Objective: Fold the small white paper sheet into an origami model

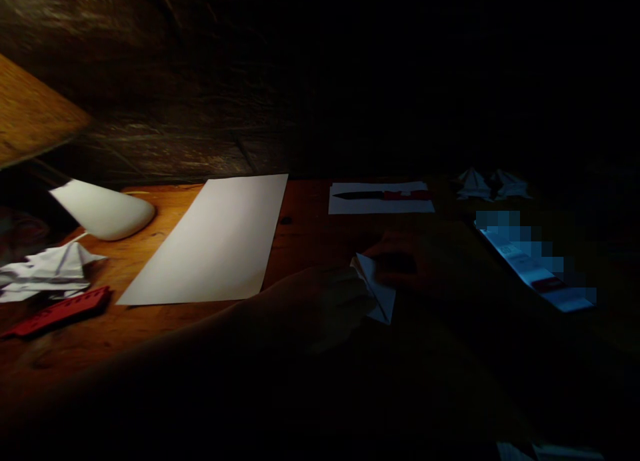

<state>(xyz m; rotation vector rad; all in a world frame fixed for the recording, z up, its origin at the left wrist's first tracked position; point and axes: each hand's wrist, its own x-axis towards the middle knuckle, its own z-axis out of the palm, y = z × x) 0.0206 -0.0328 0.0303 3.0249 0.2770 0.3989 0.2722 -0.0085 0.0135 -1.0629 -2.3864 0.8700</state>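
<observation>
A small folded piece of white paper point(381, 291), with a pointed lower corner, is between my two hands on the dark part of the wooden table. My left hand point(340, 304) reaches in from the left, its fingers closed over the paper's left side. My right hand point(403, 257) bends in from the right, fingers curled against the paper's upper right edge. Deep shadow hides much of both hands. Beyond them, a knife point(383, 195) with a dark blade and a red handle lies across several white sheets point(380, 208).
A large white sheet point(220, 247) lies left of my hands. Further left are a lamp base point(107, 211), its shade point(35, 114), folded paper point(55, 267) and a red object point(65, 313). Two folded paper shapes point(475, 184) and a lit screen point(520, 257) are at right.
</observation>
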